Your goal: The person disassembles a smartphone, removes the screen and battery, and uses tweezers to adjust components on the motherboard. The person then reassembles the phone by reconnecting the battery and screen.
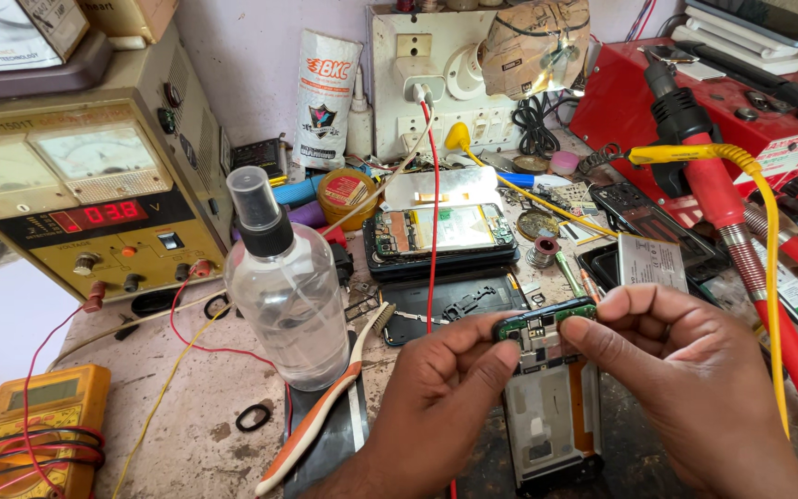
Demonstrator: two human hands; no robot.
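An electronics repair workshop: a bench power supply [94, 185] with meters, a yellow multimeter [43, 420], a red soldering iron [722, 203], opened phones [441, 236] and loose wires crowd the stained surface [187, 434].

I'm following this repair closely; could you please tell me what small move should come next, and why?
Probably lowering the small green circuit board into the top of the opened phone frame: the left hand and right hand pinch its ends just above that frame.
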